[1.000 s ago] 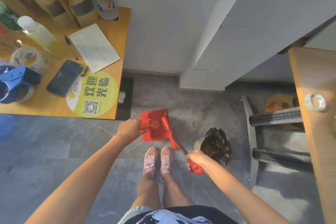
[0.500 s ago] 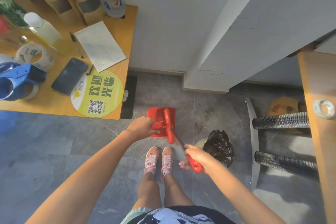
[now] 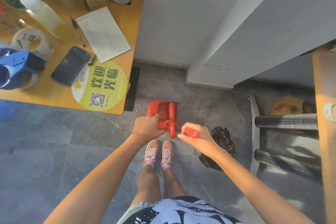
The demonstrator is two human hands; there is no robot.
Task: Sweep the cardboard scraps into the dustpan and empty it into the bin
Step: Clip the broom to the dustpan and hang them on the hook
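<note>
A red dustpan (image 3: 157, 109) hangs above the grey floor in front of my feet. My left hand (image 3: 147, 127) grips its handle from the left. A red brush (image 3: 171, 114) lies along the pan's right side, its head over the pan. My right hand (image 3: 197, 136) holds the brush's red handle end (image 3: 192, 132), just right of the pan. The bin with a black bag (image 3: 222, 139) stands on the floor under my right forearm, partly hidden by it. No cardboard scraps show on the floor near the pan.
A wooden table (image 3: 54, 94) with a phone, tape rolls, a paper sheet and a yellow round sticker is at left. White wall panels (image 3: 227, 32) rise ahead. A rack with two dark rolls (image 3: 285, 121) and a second wooden top (image 3: 325, 114) stand at right.
Both hands have come closer together. The brush has swung from a slant across the pan to lie along its right side, and my right hand has moved up beside the pan.
</note>
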